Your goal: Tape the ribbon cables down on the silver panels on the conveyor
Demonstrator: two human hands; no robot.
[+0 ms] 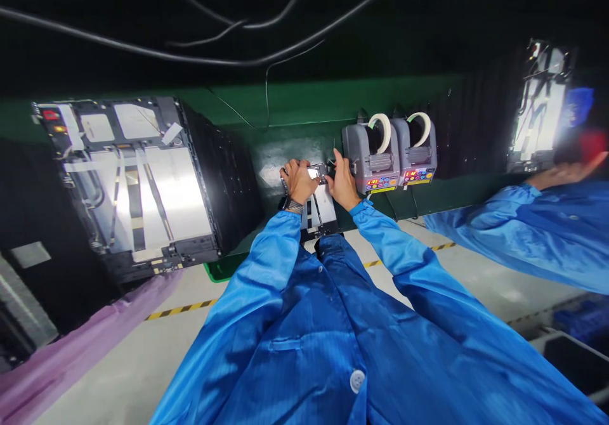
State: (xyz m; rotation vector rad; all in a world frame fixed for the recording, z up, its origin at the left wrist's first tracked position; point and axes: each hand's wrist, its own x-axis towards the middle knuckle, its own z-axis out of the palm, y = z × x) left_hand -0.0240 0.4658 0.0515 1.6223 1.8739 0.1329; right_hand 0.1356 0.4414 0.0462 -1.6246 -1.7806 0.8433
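My left hand (299,181) and my right hand (342,187) meet over the green bench, pinching a small shiny metal part (316,172) between their fingers. Much of that part is hidden by my fingers. Just below my hands lies a metal-backed plate with dark strips (314,212), partly covered by my wrists. A black wristwatch (294,206) sits on my left wrist. Two grey electronic tape dispensers (371,155) (413,149), each with a pale tape roll, stand just to the right of my right hand.
A large metal-backed panel (128,177) lies on the bench to my left, and another (540,108) lies far right. A co-worker's blue-sleeved arm (523,235) reaches in from the right. Black cables (190,57) run along the far side. A purple sheet (85,336) hangs at lower left.
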